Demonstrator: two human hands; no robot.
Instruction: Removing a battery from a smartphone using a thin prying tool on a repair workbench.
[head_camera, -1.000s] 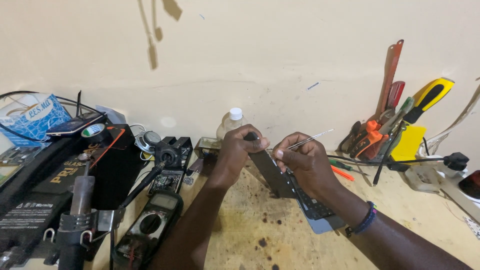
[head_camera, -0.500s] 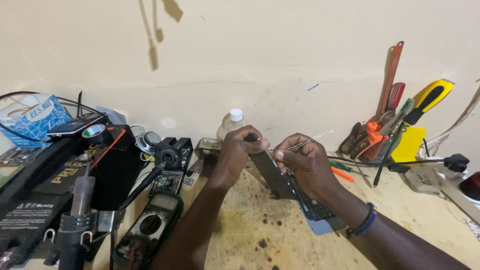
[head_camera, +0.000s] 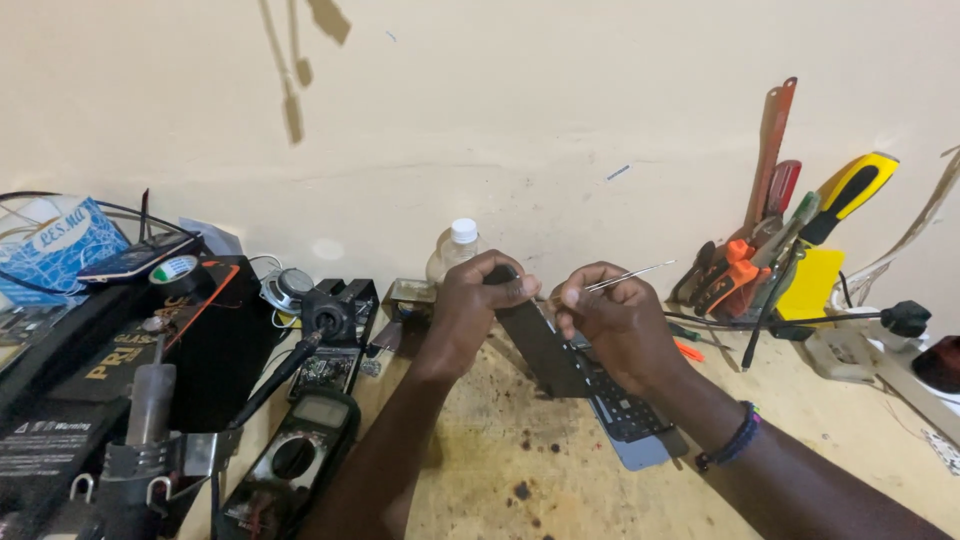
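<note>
While both hands work mid-bench, wooden bench (head_camera: 500, 470) is crowded: black boxes w/ yellow lettering (head_camera: 120, 360) at L, blue-white carton (head_camera: 55, 245) far L. Dark flat device (head_camera: 560, 350) stands tilted, lower end on bench. Left hand (head_camera: 470, 310), fingers closed on its top edge. Right hand (head_camera: 615, 320) pinches thin metal tweezers (head_camera: 625, 277), fingers nearly closed. Risk, my read: tweezers slip → scratched part; device skids.
</note>
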